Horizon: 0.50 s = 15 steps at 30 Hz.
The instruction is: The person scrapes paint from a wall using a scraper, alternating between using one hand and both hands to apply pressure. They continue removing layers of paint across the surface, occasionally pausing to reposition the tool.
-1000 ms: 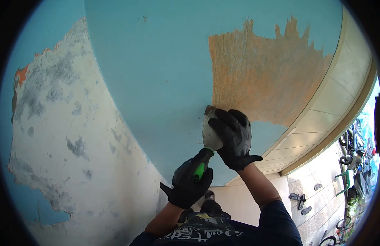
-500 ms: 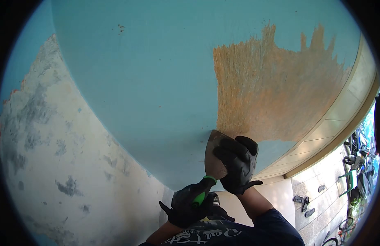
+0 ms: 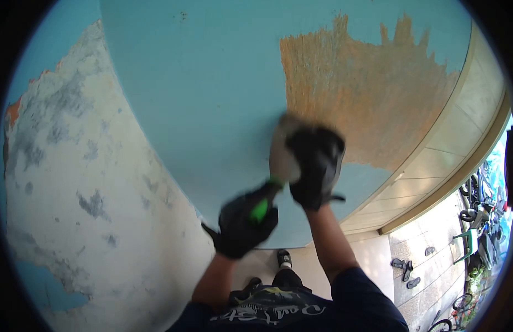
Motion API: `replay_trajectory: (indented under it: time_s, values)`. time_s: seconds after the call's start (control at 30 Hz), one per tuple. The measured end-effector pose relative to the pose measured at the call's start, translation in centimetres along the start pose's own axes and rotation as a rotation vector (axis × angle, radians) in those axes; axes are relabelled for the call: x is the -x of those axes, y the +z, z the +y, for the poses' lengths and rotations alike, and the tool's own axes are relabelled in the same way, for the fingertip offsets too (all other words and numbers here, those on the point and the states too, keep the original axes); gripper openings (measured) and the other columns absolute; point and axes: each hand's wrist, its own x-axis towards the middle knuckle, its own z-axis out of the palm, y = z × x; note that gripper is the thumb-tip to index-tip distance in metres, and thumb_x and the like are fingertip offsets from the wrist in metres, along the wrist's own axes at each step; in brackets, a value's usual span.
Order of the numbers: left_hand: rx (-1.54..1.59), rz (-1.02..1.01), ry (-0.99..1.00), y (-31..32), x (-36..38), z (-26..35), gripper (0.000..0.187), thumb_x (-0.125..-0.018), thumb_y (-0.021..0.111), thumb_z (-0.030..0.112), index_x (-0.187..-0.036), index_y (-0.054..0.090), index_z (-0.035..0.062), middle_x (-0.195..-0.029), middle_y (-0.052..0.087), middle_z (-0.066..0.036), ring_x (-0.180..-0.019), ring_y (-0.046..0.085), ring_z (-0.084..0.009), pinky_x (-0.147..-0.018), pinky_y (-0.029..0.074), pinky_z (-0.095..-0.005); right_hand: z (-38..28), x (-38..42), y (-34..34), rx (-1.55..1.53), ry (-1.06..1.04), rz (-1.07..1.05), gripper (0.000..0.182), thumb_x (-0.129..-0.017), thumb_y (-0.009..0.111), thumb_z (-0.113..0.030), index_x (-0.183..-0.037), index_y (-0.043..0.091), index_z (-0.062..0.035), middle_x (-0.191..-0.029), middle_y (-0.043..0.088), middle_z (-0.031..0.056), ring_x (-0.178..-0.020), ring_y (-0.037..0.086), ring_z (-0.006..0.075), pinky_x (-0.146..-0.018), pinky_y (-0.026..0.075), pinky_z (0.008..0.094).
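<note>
My left hand [image 3: 248, 221], in a black glove, is closed around the green handle of a wide scraper [image 3: 281, 152]. The scraper's metal blade points up and its edge meets the blue wall [image 3: 212, 88] at the lower left corner of a bare brown patch [image 3: 372, 99]. My right hand [image 3: 317, 160], also gloved in black and smeared by motion, is closed against the blade's right side. Its fingertips are hard to make out.
To the left a second wall [image 3: 96, 155] shows whitish and grey, with some blue paint left. A beige ledge [image 3: 428, 182] curves along the right. Beyond it are sandals [image 3: 403, 268], a green stool [image 3: 465, 243] and parked motorbikes [image 3: 480, 210]. My feet [image 3: 284, 257] stand on pale floor.
Both hands and the scraper have moved up in view, with the blade tilted much the same. The view has shifted, so the patch sits higher and more of my feet and arms shows.
</note>
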Motion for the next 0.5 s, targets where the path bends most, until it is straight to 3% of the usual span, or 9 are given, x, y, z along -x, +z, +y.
replay_trajectory:
  time_s: [0.07,0.13,0.23,0.3,0.33,0.4,0.5]
  values:
    - [0.076,0.073,-0.025,-1.2,-4.1,1.5,0.046,-0.079,0.075,0.003,-0.123,0.062,-0.0005,-0.117,0.071,-0.020,-0.106,0.070,-0.0356,-0.091,0.055,-0.0407,0.3,-5.9,0.1,0.008,-0.066,0.146,0.029,-0.070,0.071,-0.017,-0.097,0.077,-0.0097,-0.102,0.072,0.0085,-0.105,0.061,0.0353,-0.099,0.045,0.0468]
    - [0.159,0.087,0.004,-2.6,-5.7,4.2,0.044,-0.080,0.075,0.005,-0.122,0.062,-0.0001,-0.123,0.069,-0.021,-0.112,0.069,-0.0346,-0.095,0.054,-0.0403,-0.6,-8.3,-1.9,-0.015,-0.113,0.149,0.030,-0.068,0.072,-0.015,-0.098,0.076,-0.0124,-0.104,0.070,0.0075,-0.106,0.059,0.0355,-0.096,0.046,0.0470]
    - [0.012,-0.037,0.020,-2.9,-1.6,6.1,0.049,-0.079,0.077,0.010,-0.125,0.063,0.0001,-0.117,0.071,-0.022,-0.102,0.072,-0.0377,-0.089,0.057,-0.0423,-1.7,-5.3,-5.1,-0.048,-0.121,0.037,0.034,-0.064,0.074,-0.011,-0.098,0.076,-0.0139,-0.107,0.068,0.0077,-0.107,0.057,0.0352,-0.092,0.047,0.0466]
    - [0.061,-0.134,-0.116,-2.4,1.3,6.7,0.047,-0.079,0.078,0.015,-0.122,0.066,0.0004,-0.112,0.072,-0.022,-0.097,0.072,-0.0387,-0.084,0.059,-0.0431,-2.6,-1.0,-5.9,-0.069,-0.012,0.002,0.032,-0.063,0.075,-0.012,-0.096,0.076,-0.0135,-0.107,0.069,0.0060,-0.107,0.058,0.0346,-0.091,0.048,0.0452]
    - [0.071,-0.112,-0.143,-1.8,2.4,6.5,0.052,-0.083,0.075,0.014,-0.133,0.063,0.0079,-0.100,0.073,-0.015,-0.082,0.071,-0.0335,-0.073,0.058,-0.0423,-2.8,-0.1,-5.5,-0.069,-0.020,0.006,0.032,-0.063,0.075,-0.012,-0.096,0.076,-0.0135,-0.107,0.069,0.0060,-0.107,0.058,0.0346,-0.091,0.048,0.0452]
    - [0.108,-0.027,-0.158,-0.7,3.8,5.7,0.053,-0.082,0.075,0.014,-0.134,0.062,0.0072,-0.101,0.072,-0.016,-0.082,0.072,-0.0343,-0.073,0.058,-0.0424,-3.0,1.4,-4.6,-0.123,0.124,-0.050,0.032,-0.061,0.077,-0.011,-0.093,0.076,-0.0149,-0.107,0.069,0.0041,-0.108,0.058,0.0343,-0.091,0.048,0.0444]
    - [0.102,-0.093,-0.215,-0.6,4.0,4.8,0.052,-0.077,0.078,0.006,-0.126,0.060,0.0024,-0.108,0.071,-0.019,-0.089,0.072,-0.0371,-0.077,0.058,-0.0433,-2.7,2.5,-3.3,-0.093,0.124,-0.081,0.028,-0.064,0.072,-0.014,-0.092,0.074,-0.0108,-0.102,0.069,0.0079,-0.106,0.058,0.0349,-0.090,0.048,0.0462]
